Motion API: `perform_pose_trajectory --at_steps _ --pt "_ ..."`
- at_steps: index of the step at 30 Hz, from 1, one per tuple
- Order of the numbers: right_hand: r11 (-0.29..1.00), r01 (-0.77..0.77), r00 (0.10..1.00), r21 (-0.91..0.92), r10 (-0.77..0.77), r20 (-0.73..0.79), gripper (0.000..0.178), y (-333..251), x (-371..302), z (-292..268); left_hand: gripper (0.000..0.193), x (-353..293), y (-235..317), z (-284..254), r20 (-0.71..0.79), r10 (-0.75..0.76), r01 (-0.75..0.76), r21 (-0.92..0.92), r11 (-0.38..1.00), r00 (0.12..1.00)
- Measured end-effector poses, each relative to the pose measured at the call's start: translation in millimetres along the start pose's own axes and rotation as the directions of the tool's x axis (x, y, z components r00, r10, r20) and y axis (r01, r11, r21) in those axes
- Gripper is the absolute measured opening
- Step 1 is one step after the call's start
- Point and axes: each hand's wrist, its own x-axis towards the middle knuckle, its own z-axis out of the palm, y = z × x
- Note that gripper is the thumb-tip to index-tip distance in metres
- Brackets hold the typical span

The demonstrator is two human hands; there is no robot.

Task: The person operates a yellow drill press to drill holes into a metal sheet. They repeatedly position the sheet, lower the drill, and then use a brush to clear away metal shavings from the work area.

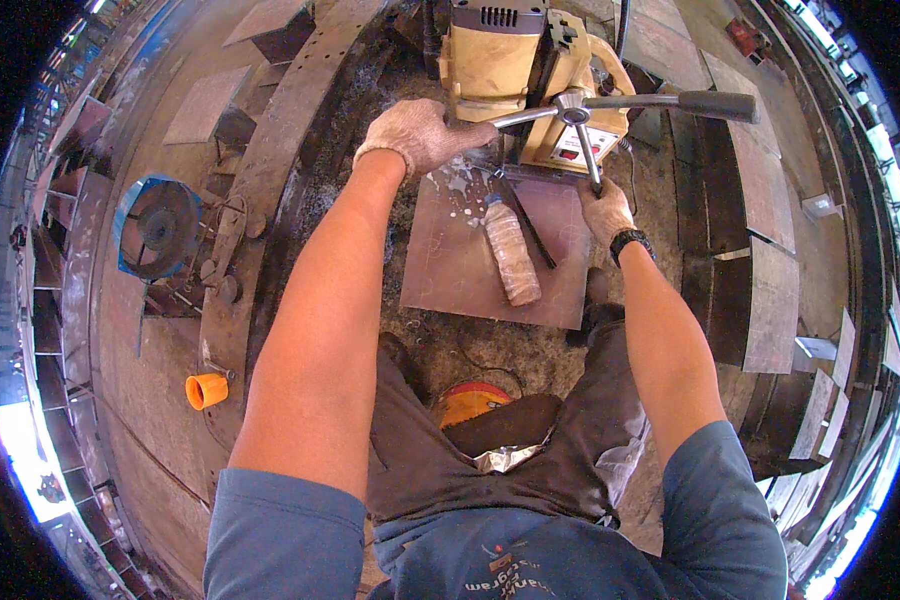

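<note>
- While the gloved left hand (420,135) folds over the feed handle's (573,108) left spoke (526,117), fingertips hidden, the gloved right hand's (608,210) fingers close round the lower spoke (586,155).
- Yellow drill (485,80): at steel plate's (440,270) far edge.
- Bottle (511,250) lies mid-plate, slanted; bare plate left of it.
- Right spoke (635,101) juts free, room around its grip (718,105).

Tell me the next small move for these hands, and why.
Probably a slight turn of the silver metal three-spoke handle on the cream-coloured machine: the pale-gloved left hand and pale-gloved right hand each grip a spoke, while the third spoke, tipped with a black grip, is free.
</note>
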Motion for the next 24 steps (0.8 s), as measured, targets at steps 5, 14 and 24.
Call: perform_pose_trajectory --at_steps 5,14,24 --pt "1.0 0.006 1.0 -0.009 -0.006 0.0 0.042 -7 -3 -3 0.095 -2 1 -1 0.018 -0.013 0.013 -0.017 1.0 1.0" --pt "1.0 -0.014 1.0 0.013 0.014 0.016 0.046 -12 -7 -8 0.097 0 -3 3 -0.01 -0.021 0.021 -0.021 1.0 1.0" --pt "0.999 -0.027 1.0 0.035 0.027 -0.001 0.042 -5 -5 -8 0.096 2 -7 11 -0.069 0.025 -0.031 -0.081 0.996 0.997"
